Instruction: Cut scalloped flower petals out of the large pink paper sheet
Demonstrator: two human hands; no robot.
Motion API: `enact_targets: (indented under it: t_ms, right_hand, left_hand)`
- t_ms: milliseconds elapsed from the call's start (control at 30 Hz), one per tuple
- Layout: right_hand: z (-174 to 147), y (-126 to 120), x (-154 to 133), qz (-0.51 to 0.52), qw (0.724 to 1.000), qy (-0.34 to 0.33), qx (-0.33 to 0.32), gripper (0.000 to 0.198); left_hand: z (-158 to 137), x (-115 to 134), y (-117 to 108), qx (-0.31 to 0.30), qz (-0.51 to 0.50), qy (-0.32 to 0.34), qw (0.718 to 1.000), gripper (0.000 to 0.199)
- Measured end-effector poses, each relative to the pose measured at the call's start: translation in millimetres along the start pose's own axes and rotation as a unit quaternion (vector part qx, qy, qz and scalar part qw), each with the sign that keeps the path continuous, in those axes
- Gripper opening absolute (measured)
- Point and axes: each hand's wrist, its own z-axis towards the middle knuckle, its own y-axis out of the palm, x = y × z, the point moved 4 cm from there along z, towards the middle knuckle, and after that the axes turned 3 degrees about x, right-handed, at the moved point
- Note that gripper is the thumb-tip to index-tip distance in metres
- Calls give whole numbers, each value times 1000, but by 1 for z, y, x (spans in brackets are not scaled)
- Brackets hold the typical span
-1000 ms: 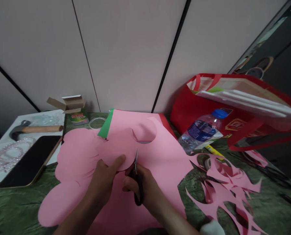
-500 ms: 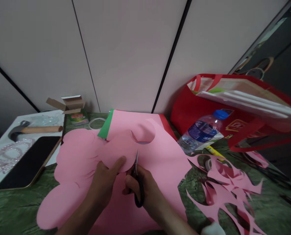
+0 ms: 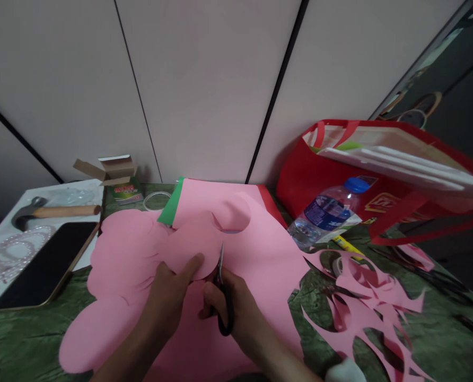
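Pinched between the thumb and fingers of my left hand (image 3: 176,289) is a rounded piece of pink paper (image 3: 194,241). My right hand (image 3: 228,300) grips dark-handled scissors (image 3: 226,313), their blades pointing up and away along the right edge of that piece. Below both hands lies a large pink sheet (image 3: 260,276) with a curved cut-out near its far end. To the left, a pile of pink rounded cut-outs (image 3: 121,254) overlaps. Fingers under the paper are hidden.
Pink paper scraps (image 3: 374,297) lie at the right, near a water bottle (image 3: 327,209) leaning against a red bag (image 3: 300,170). A phone (image 3: 49,265), hammer (image 3: 61,210), beaded strands (image 3: 16,254) and small open box (image 3: 125,188) are on the left. A white wall stands behind.
Both hands stay nearly in place, still holding the paper and scissors. The whole view has shifted very slightly; nothing else visibly moved.
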Motion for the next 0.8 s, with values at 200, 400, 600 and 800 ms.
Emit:
enact_targets:
  t_ms: [200, 400, 600, 800]
  right_hand:
    - [1, 0, 1, -17, 1000, -6, 2, 29]
    - [1, 0, 0, -20, 1000, -9, 3, 27]
    - [1, 0, 0, -16, 1000, -8, 5, 26]
    - [2, -1, 2, -18, 1000, -6, 2, 26]
  left_hand:
    - [-1, 3, 1, 2, 32, -12, 999, 29]
    - [-2, 6, 1, 14, 57, -11, 998, 31]
    - [-1, 4, 0, 12, 52, -7, 999, 31]
    - [0, 4, -1, 13, 56, -9, 998, 31]
